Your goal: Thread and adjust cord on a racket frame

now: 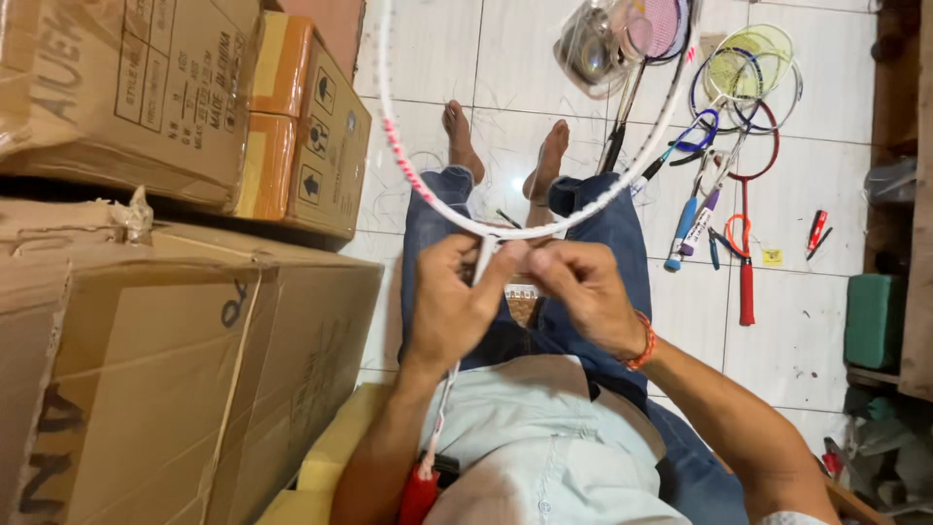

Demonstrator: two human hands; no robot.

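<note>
Gripping white unstrung racket (428, 190), pink-marked frame.

We note: cardboard boxes (146, 292) stacked at frame left; racket frame (466, 209) centre, above both hands; spare rackets (739, 107) on floor, upper right.

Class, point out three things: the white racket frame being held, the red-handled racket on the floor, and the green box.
white racket frame (544, 229): head view, bottom of hoop.
red-handled racket (746, 292): head view, red grip.
green box (872, 321): head view, front face.
</note>
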